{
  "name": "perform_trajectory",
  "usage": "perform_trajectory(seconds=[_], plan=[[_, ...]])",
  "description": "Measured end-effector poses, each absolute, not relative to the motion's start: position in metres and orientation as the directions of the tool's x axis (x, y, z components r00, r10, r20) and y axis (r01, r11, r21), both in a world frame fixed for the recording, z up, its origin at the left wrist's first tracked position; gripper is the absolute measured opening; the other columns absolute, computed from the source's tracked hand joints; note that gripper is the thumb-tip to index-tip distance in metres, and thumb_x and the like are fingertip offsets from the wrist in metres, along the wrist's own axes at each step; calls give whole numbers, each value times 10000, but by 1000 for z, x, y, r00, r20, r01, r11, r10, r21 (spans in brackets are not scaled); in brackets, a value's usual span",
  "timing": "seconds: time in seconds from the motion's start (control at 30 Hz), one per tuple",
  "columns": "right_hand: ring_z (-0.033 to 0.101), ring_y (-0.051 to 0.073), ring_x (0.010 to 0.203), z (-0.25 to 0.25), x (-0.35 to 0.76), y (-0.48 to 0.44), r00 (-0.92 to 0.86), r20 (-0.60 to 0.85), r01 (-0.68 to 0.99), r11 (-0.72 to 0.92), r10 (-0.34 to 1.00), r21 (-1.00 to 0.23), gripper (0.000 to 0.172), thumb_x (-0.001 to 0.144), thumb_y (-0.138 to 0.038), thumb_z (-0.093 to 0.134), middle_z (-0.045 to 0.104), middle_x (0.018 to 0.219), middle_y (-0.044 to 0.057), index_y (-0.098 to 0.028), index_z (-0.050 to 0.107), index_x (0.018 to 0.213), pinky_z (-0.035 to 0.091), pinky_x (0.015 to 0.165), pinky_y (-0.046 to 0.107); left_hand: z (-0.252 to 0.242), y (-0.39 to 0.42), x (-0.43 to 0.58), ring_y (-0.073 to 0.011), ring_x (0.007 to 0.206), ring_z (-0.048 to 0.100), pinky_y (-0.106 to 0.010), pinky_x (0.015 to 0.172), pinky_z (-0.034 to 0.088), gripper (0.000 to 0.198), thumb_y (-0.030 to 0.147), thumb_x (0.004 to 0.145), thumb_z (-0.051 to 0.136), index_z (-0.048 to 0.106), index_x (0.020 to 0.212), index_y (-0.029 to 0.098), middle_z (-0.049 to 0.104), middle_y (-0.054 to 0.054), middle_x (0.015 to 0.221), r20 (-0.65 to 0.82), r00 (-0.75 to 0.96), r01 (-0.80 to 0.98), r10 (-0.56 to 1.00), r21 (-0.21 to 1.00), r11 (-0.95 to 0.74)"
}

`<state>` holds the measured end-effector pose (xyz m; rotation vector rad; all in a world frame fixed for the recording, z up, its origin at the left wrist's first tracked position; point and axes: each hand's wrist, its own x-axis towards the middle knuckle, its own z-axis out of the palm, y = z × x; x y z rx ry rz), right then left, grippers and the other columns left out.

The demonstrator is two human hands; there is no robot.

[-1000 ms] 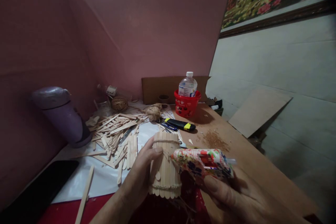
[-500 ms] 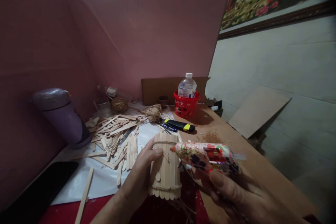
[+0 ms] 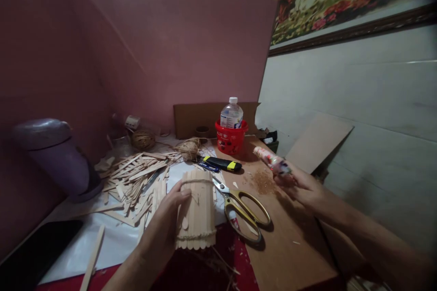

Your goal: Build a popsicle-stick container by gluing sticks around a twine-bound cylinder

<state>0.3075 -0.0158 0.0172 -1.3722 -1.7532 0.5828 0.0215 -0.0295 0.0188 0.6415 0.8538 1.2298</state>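
My left hand (image 3: 165, 220) is closed around the side of a small barrel-like holder (image 3: 200, 207) made of upright craft sticks. Twine circles it near the top and near the bottom, and a short stick piece is stuck on its front. Off to the right, my right hand (image 3: 295, 184) grips a flower-patterned hot glue gun (image 3: 273, 160), its tip pointing away and up to the left. Gold-handled scissors (image 3: 244, 207) lie just right of the holder, their blades partly hidden behind it.
Loose craft sticks (image 3: 131, 182) are heaped at left on white paper. Behind are balls of twine (image 3: 188, 149), a yellow-black utility knife (image 3: 221, 163) and a red bucket (image 3: 232, 138) holding a plastic bottle (image 3: 232, 113). A purple tumbler (image 3: 59, 159) and dark phone (image 3: 41, 250) sit far left.
My right hand has carried the glue gun away from the holder, to the right and farther back, uncovering the scissors. The left hand keeps its hold. The view has turned slightly right.
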Motion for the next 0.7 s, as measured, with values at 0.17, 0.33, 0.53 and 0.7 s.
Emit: perform_trajectory(seconds=[0.17, 0.33, 0.53, 0.7], plan=[[522, 323, 1201, -29, 340, 14, -116, 287, 934, 203, 951, -294, 454, 911, -355, 387, 552, 1320, 179, -153, 497, 1302, 417, 993, 478, 26, -29, 19, -204, 774, 698, -249, 601, 548, 247, 245, 680, 706, 686, 922, 201, 726, -3, 788, -287, -44, -516, 957, 827, 224], [596, 313, 983, -25, 325, 5, -174, 292, 982, 188, 941, -24, 296, 921, -260, 418, 642, 1069, 180, -135, 638, 1074, 456, 844, 431, 25, -26, 15, -221, 760, 694, -273, 599, 547, 331, 222, 674, 704, 686, 1005, 213, 710, 5, 728, -252, -9, -535, 968, 818, 209], [582, 236, 901, 19, 257, 15, -258, 234, 959, 277, 937, -52, 207, 901, -205, 485, 679, 937, 103, -189, 690, 882, 397, 773, 326, 24, -27, 16, -171, 707, 675, -226, 571, 515, 151, 190, 693, 699, 690, 841, 221, 708, 22, 723, -212, 56, -568, 976, 797, 206], [612, 252, 855, 14, 226, 44, -274, 113, 960, 278, 955, -21, 132, 836, -246, 606, 720, 841, 95, -195, 713, 779, 358, 690, 323, 23, -29, 19, -185, 750, 681, -230, 582, 513, 166, 213, 722, 683, 686, 887, 226, 719, 7, 762, -191, 86, -591, 978, 780, 205]])
